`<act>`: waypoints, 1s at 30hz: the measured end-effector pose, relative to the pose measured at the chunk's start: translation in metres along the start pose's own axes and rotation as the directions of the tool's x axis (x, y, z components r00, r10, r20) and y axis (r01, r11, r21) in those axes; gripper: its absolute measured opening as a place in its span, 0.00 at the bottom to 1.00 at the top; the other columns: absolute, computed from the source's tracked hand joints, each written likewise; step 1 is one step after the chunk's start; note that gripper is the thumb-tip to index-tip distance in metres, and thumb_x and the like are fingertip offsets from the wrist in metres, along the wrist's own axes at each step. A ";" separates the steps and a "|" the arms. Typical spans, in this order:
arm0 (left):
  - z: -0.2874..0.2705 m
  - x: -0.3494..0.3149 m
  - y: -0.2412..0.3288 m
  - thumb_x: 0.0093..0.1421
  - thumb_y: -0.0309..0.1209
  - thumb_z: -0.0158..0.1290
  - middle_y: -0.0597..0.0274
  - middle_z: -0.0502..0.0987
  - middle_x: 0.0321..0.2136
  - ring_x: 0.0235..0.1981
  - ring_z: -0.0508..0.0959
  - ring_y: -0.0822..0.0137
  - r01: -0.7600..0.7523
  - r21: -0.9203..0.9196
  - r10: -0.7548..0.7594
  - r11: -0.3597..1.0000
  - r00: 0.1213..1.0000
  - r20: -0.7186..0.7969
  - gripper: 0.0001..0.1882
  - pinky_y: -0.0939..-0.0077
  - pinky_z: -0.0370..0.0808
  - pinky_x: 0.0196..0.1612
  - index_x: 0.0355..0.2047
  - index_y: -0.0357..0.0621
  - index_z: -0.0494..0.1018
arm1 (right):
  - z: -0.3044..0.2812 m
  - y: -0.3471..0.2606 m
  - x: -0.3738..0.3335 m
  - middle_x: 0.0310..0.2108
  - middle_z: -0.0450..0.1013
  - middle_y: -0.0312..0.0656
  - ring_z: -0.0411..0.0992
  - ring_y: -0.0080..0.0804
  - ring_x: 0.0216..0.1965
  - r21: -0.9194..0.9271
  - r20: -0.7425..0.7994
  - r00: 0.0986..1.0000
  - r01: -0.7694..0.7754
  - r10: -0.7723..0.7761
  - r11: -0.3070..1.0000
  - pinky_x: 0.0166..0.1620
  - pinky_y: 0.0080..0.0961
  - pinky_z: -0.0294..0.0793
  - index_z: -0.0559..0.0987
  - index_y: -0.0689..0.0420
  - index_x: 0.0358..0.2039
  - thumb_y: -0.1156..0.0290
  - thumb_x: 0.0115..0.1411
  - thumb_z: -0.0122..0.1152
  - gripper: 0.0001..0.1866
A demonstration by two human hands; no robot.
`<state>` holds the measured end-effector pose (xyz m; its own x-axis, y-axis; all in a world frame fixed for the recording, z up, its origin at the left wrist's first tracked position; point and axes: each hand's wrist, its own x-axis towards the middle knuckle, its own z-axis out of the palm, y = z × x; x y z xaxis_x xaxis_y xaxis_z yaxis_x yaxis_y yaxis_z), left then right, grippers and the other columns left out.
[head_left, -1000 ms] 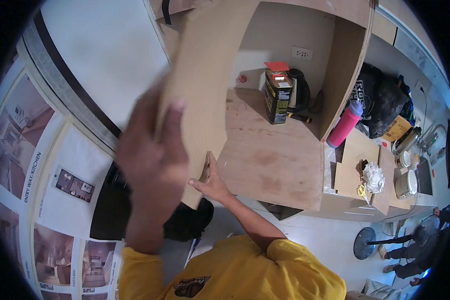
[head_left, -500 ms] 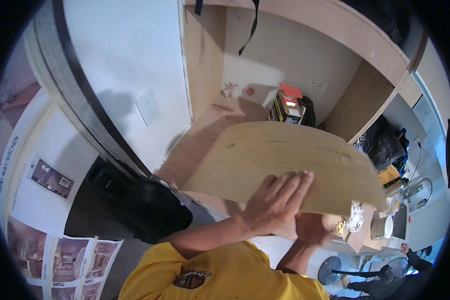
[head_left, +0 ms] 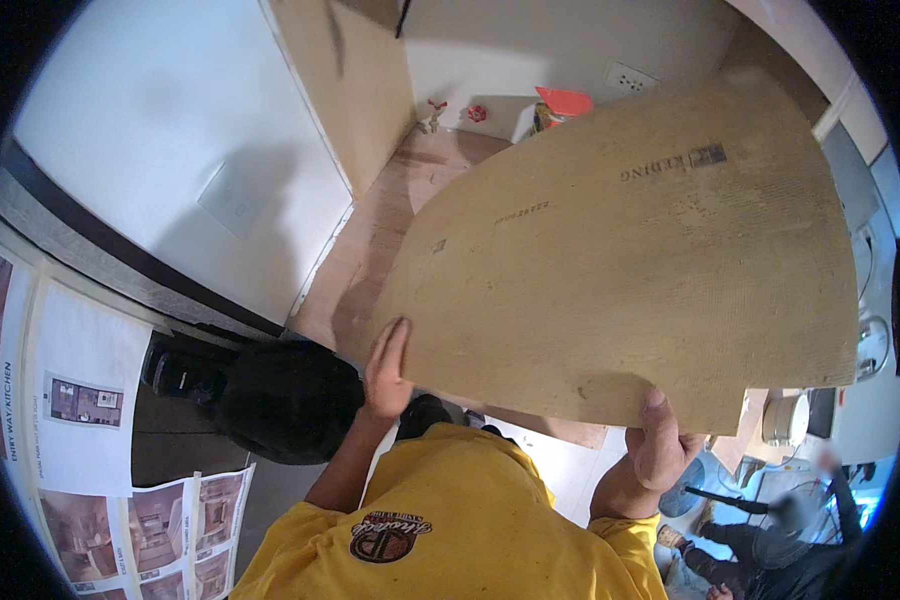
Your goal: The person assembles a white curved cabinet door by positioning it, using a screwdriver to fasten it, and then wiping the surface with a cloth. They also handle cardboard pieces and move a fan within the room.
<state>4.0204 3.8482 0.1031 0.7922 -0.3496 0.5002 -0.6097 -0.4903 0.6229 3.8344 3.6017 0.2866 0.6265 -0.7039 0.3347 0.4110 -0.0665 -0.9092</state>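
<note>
A large thin brown board, with dark printed marks on its upper face, is held up in front of me. My left hand grips its near left corner, with fingers laid over the edge. At the near edge, further right, my right hand holds the board with the thumb on top. The fingers of the right hand are mostly hidden underneath. The board covers much of the wooden cabinet recess behind it.
A white wall with a switch plate rises on the left, above a black bag. Red valve handles and a socket are at the back. A white pot stands right; another person is at lower right.
My left hand has moved from the middle of the board's near side to its left corner. The board has come up closer and fills more of the view.
</note>
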 end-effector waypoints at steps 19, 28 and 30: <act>0.059 0.085 -0.130 0.56 0.17 0.51 0.42 0.70 0.60 0.64 0.67 0.43 0.160 -0.002 -0.159 0.987 0.979 -0.127 0.31 0.44 0.57 0.69 0.62 0.40 0.67 | 0.058 0.066 0.169 0.42 0.74 0.43 0.76 0.31 0.39 -0.083 -0.066 0.989 -0.141 0.136 0.986 0.40 0.30 0.77 0.74 0.65 0.51 0.80 0.59 0.59 0.18; 0.058 0.124 -0.171 0.56 0.16 0.53 0.43 0.68 0.61 0.62 0.69 0.43 0.235 -0.147 -0.244 0.961 0.969 -0.045 0.33 0.51 0.59 0.69 0.64 0.40 0.64 | 0.057 0.056 0.215 0.48 0.74 0.46 0.74 0.36 0.49 -0.518 0.098 0.988 0.156 -0.123 0.841 0.53 0.34 0.73 0.71 0.66 0.56 0.79 0.59 0.63 0.24; 0.069 0.151 -0.174 0.56 0.16 0.54 0.44 0.68 0.62 0.63 0.68 0.44 0.276 -0.138 -0.273 0.951 0.961 0.037 0.35 0.53 0.61 0.68 0.65 0.41 0.63 | 0.080 0.055 0.239 0.51 0.73 0.47 0.71 0.36 0.53 -0.220 -0.028 0.999 -0.033 0.027 0.975 0.57 0.34 0.70 0.70 0.65 0.58 0.80 0.59 0.62 0.25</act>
<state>4.2479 3.8253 0.0288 0.9290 -0.2319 0.2883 -0.3654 -0.4527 0.8133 4.0592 3.4864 0.3362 0.6189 -0.7248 0.3028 0.2343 -0.1976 -0.9519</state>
